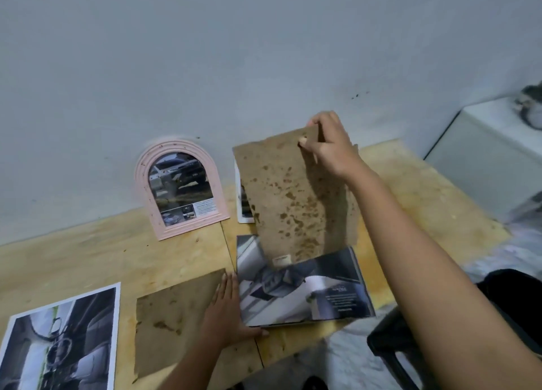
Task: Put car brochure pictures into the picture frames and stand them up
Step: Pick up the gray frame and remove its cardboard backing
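Here, right hand (328, 150) pinching backing board (293, 196)

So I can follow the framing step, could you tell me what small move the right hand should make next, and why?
Probably lower the backing board flat onto the brochure picture: the right hand pinches it tilted above that picture, and the left hand rests flat at the picture's left edge.

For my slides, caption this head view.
Right hand holds stained backing board above brochure picture; left hand rests beside it.
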The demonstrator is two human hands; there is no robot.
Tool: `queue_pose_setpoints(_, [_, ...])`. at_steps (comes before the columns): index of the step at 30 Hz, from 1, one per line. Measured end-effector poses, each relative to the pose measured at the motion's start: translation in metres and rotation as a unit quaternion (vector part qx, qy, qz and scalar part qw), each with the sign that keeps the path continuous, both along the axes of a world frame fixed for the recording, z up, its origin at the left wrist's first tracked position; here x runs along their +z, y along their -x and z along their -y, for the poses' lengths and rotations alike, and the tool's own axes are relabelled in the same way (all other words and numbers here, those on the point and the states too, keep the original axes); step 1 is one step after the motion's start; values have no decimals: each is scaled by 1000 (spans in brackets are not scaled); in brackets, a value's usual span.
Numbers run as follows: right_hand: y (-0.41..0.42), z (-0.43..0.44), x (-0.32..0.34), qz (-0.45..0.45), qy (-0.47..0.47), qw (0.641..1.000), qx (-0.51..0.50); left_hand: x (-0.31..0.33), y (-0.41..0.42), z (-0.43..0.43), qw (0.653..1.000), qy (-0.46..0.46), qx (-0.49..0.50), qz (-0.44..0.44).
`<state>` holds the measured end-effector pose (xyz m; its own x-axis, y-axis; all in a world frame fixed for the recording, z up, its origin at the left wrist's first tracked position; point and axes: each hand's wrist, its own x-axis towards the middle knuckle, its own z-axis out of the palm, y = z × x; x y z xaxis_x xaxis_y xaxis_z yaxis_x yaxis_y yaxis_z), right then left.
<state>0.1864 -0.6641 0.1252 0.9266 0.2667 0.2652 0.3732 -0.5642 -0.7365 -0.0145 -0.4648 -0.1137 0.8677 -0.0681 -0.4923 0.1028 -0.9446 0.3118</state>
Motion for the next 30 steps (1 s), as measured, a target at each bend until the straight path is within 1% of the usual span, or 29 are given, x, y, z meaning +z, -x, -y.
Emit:
queue_pose_setpoints(2, [-2, 35, 2, -25, -114, 990, -78, -1, 0, 2, 1000, 15, 10, 2])
queue_pose_setpoints(3, [0, 51, 0, -52, -175, 976, -117, -1, 0, 2, 999, 26, 18, 6])
queue_pose_setpoints(4, [3, 67, -4, -75, -234, 956, -159, 0, -1, 3, 999, 35, 23, 9])
queue_pose_setpoints(6, [11, 103, -25, -117, -311, 907, -257, 2, -3, 4, 998, 44, 31, 13])
queue_pose_setpoints(7, [16, 119, -38, -134, -352, 875, -304, 3, -3, 6, 998, 44, 33, 13])
queue_pose_setpoints(8, [22, 133, -55, -154, -401, 834, -347, 4, -3, 8, 999, 40, 32, 12])
queue_pose_setpoints(9, [30, 144, -69, -178, -459, 784, -379, 4, -2, 10, 999, 36, 31, 14])
queue_pose_setpoints(11, [46, 161, -96, -217, -549, 691, -418, 1, -1, 15, 999, 29, 33, 21])
queue_pose_setpoints(12, [54, 166, -109, -225, -580, 656, -427, -1, 1, 17, 998, 34, 39, 26])
queue_pose_setpoints(16, [78, 172, -143, -241, -631, 561, -479, -2, 3, 18, 994, 67, 66, 48])
queue_pose_setpoints(17, [83, 171, -151, -244, -628, 546, -498, -2, 3, 19, 994, 69, 71, 51])
queue_pose_setpoints(18, [87, 170, -160, -254, -600, 550, -522, -2, 4, 20, 993, 72, 78, 54])
queue_pose_setpoints(19, [92, 166, -163, -275, -562, 564, -539, -2, 5, 20, 992, 76, 86, 55])
queue_pose_setpoints(20, [92, 158, -165, -326, -600, 521, -512, -2, 5, 21, 991, 79, 91, 55])
queue_pose_setpoints(21, [96, 152, -166, -351, -602, 511, -503, -2, 6, 21, 991, 81, 93, 59])
queue_pose_setpoints(22, [101, 145, -166, -342, -628, 468, -519, -2, 6, 22, 990, 84, 97, 62])
queue_pose_setpoints(23, [102, 146, -170, -331, -669, 416, -520, -3, 6, 22, 989, 88, 101, 66])
queue_pose_setpoints(24, [100, 146, -179, -264, -729, 351, -525, -3, 6, 22, 988, 92, 105, 67])
queue_pose_setpoints(25, [96, 146, -182, -202, -738, 353, -538, -4, 7, 21, 987, 96, 109, 66])
queue_pose_setpoints(27, [84, 151, -190, -133, -796, 240, -539, -6, 8, 22, 986, 102, 114, 66])
queue_pose_setpoints(28, [78, 147, -193, -105, -805, 216, -542, -6, 8, 22, 986, 103, 114, 68])
queue_pose_setpoints(29, [74, 144, -193, -100, -804, 233, -538, -6, 8, 22, 986, 102, 114, 69])
queue_pose_setpoints(30, [74, 141, -190, -110, -792, 270, -536, -6, 8, 21, 986, 102, 114, 69])
